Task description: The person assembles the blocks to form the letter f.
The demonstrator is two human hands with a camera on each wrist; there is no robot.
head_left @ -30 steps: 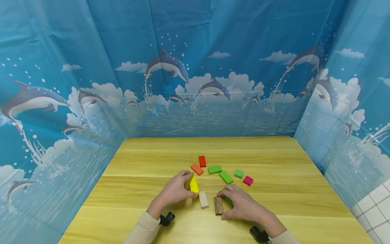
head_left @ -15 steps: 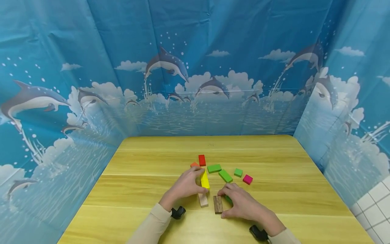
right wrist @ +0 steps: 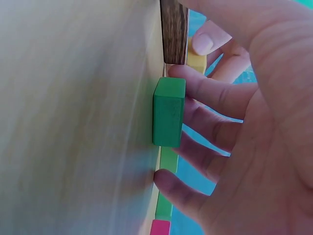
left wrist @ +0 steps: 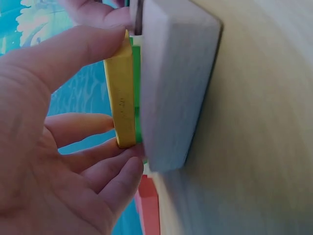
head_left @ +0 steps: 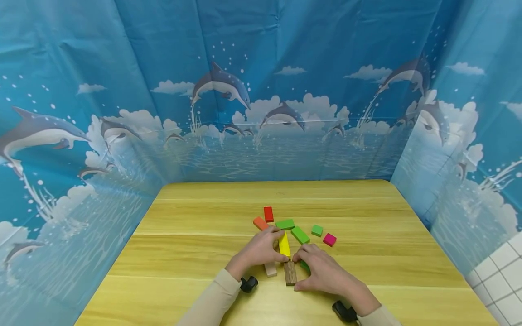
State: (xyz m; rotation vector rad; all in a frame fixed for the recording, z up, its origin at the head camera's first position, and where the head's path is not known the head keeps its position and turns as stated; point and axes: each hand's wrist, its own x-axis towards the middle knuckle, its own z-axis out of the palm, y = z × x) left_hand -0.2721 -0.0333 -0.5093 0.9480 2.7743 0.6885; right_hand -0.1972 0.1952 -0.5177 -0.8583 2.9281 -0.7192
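In the head view my left hand (head_left: pixel 260 250) pinches a yellow wooden block (head_left: pixel 284 245) lengthwise between thumb and fingers. The block's near end is close to the far end of a dark brown wood-grain block (head_left: pixel 290 273); whether they touch I cannot tell. My right hand (head_left: pixel 322 270) holds that brown block by its two ends, thumb at the near end and index finger at the far one. Under the right palm lies a dark green block (right wrist: pixel 168 117), partly hidden from above. A pale wood block (left wrist: pixel 181 88) lies below my left thumb, partly covered.
Beyond the hands lie a red block (head_left: pixel 268 214), an orange block (head_left: pixel 260 222) and two light green blocks, one flat (head_left: pixel 285 224), one slanted (head_left: pixel 300 235). A small green block (head_left: pixel 317 230) and a magenta block (head_left: pixel 329 239) sit farther right on the wooden table (head_left: pixel 183 253).
My left hand has carried the yellow block to the right, past the pale block, to the far end of the brown one. The right hand has stayed on the brown block.
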